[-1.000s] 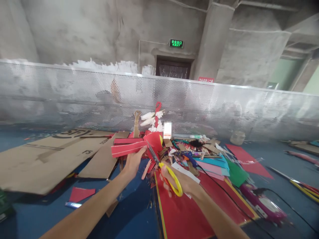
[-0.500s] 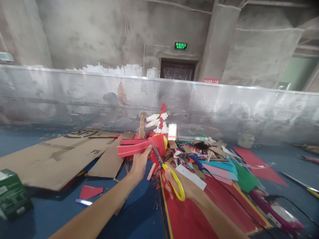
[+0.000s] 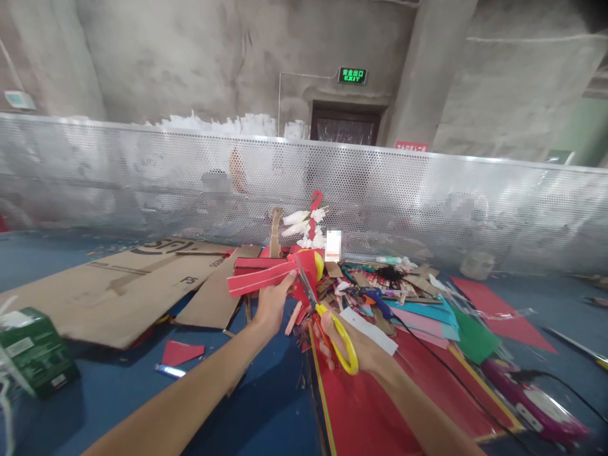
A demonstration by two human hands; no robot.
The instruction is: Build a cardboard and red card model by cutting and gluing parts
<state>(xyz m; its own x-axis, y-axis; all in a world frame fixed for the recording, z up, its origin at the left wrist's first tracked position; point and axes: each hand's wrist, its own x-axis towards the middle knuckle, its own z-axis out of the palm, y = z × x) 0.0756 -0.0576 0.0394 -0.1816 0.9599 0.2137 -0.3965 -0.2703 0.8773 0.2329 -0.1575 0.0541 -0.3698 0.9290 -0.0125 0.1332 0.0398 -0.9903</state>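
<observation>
My left hand point(image 3: 272, 305) is closed on a red strip of card point(image 3: 259, 279) and holds it up above the blue table. My right hand point(image 3: 354, 347) grips the yellow-handled scissors point(image 3: 327, 318), whose blades point up into the red card just right of my left fingers. A curled red and yellow piece point(image 3: 311, 265) hangs at the strip's right end.
Flat cardboard sheets point(image 3: 118, 288) lie at the left. A heap of coloured paper scraps point(image 3: 413, 310) and a large red sheet point(image 3: 361, 405) lie at the right. A green box point(image 3: 35, 351) stands at far left, a purple tool with a black cord point(image 3: 536, 402) at right. A perforated metal screen point(image 3: 142, 171) closes the back.
The view has shifted, so the green box has come into sight at the left. Both hands keep the same grip, with the scissors still at the red card.
</observation>
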